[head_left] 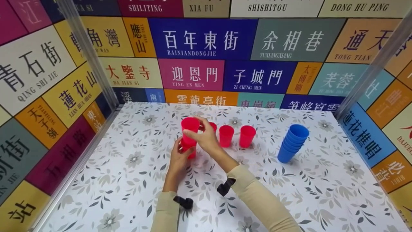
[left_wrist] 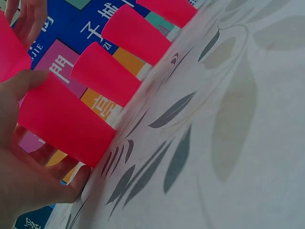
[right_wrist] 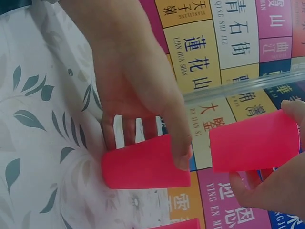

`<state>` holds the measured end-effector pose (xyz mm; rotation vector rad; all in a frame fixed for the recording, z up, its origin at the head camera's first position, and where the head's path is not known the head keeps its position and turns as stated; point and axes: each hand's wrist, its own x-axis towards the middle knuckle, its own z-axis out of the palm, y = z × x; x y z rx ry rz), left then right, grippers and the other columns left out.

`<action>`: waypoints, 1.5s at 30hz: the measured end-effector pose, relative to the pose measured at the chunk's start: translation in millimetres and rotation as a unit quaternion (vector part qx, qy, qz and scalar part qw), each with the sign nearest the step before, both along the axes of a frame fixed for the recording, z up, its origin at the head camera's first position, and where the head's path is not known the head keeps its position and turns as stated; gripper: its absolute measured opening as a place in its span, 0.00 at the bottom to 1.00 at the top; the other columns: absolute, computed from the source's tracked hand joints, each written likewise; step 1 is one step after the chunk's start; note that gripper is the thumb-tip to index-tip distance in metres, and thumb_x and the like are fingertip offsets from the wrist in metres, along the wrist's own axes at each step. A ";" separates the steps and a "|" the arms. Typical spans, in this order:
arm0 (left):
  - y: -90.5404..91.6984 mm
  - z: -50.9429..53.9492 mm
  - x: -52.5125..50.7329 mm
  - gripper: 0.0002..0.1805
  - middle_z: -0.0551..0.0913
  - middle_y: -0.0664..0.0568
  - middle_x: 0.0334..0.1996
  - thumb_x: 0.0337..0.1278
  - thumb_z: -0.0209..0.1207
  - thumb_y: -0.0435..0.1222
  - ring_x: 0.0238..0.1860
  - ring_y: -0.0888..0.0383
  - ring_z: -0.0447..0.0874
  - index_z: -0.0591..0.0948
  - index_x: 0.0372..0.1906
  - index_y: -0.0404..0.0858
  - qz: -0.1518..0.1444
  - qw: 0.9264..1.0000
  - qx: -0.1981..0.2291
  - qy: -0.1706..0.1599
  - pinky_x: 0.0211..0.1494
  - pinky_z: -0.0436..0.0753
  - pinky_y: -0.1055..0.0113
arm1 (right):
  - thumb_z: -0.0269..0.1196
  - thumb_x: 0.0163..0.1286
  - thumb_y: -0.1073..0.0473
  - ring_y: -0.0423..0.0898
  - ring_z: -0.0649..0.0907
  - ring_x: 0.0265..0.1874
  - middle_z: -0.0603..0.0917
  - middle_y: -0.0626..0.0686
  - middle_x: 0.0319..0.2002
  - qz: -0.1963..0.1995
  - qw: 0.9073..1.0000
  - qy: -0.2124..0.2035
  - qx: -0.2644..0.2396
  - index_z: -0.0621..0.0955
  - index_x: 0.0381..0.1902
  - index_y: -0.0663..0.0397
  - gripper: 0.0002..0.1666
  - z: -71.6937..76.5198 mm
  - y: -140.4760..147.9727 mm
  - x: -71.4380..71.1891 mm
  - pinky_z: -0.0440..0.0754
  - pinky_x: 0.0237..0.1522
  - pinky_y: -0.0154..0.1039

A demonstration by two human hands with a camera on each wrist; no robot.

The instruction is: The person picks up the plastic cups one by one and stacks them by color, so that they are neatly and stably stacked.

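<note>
My left hand (head_left: 180,158) curls round an upright red cup (head_left: 191,153) standing on the table. Just above it, my right hand (head_left: 207,137) grips a second red cup (head_left: 190,124), mouth up. The right wrist view shows a small gap between this upper cup (right_wrist: 257,140) and the lower cup (right_wrist: 147,164), with my left hand's (right_wrist: 138,81) thumb near the lower one's rim. In the left wrist view, the left fingers and thumb (left_wrist: 28,167) surround the lower cup (left_wrist: 66,124).
Three more red cups stand upright in a row to the right, one (head_left: 212,126) partly behind my right hand, then another (head_left: 226,136) and a third (head_left: 247,136). A leaning-looking stack of blue cups (head_left: 291,145) is farther right. Sign-patterned walls edge the floral tabletop (head_left: 135,193).
</note>
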<state>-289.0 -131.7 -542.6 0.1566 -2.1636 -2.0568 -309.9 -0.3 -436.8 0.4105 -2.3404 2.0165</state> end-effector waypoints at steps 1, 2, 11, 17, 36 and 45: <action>0.4 0.4 -0.1 0.36 0.73 0.40 0.67 0.62 0.63 0.37 0.63 0.44 0.76 0.64 0.74 0.43 0.000 1.000 0.005 0.000 0.58 0.83 0.56 | 0.74 0.60 0.52 0.54 0.77 0.60 0.79 0.56 0.60 -0.001 1.000 -0.005 0.006 0.73 0.68 0.49 0.39 -1.7 -1.1 -0.7 0.81 0.59 0.47; 1.4 4.3 2.3 0.36 0.73 0.39 0.67 0.62 0.62 0.36 0.61 0.45 0.77 0.64 0.74 0.42 0.000 1.000 0.007 0.003 0.57 0.84 0.56 | 0.74 0.59 0.51 0.54 0.77 0.60 0.79 0.56 0.60 -0.003 1.000 -0.008 0.012 0.73 0.68 0.49 0.39 -3.8 -2.2 -1.6 0.81 0.59 0.47; 1.7 -0.1 -0.3 0.35 0.76 0.38 0.63 0.60 0.64 0.35 0.58 0.46 0.78 0.67 0.73 0.42 0.012 1.000 -0.001 0.011 0.52 0.84 0.63 | 0.75 0.58 0.53 0.55 0.78 0.59 0.79 0.58 0.59 -0.024 0.999 0.009 0.047 0.74 0.66 0.53 0.39 -20.7 -8.0 -5.9 0.81 0.57 0.48; 1.5 0.0 0.0 0.36 0.75 0.39 0.65 0.59 0.64 0.34 0.55 0.47 0.78 0.67 0.73 0.41 0.017 1.000 0.010 0.014 0.48 0.83 0.66 | 0.77 0.56 0.51 0.53 0.78 0.59 0.78 0.57 0.60 -0.036 0.997 0.005 0.065 0.75 0.65 0.51 0.41 -26.3 -10.5 -6.6 0.82 0.58 0.46; 2.5 -1.0 0.2 0.37 0.74 0.38 0.66 0.58 0.59 0.30 0.60 0.45 0.79 0.65 0.74 0.42 0.002 0.998 0.050 0.021 0.53 0.85 0.61 | 0.75 0.56 0.50 0.57 0.74 0.64 0.73 0.60 0.63 -0.004 0.995 -0.007 0.097 0.74 0.66 0.55 0.42 -51.1 -6.9 -5.3 0.76 0.65 0.53; 1.6 0.6 0.2 0.37 0.74 0.36 0.65 0.61 0.65 0.34 0.59 0.44 0.78 0.65 0.73 0.37 0.008 0.999 0.039 0.019 0.49 0.84 0.69 | 0.74 0.58 0.52 0.60 0.73 0.65 0.73 0.63 0.64 0.006 0.998 0.010 0.068 0.73 0.66 0.59 0.41 -49.6 8.9 -0.2 0.73 0.67 0.57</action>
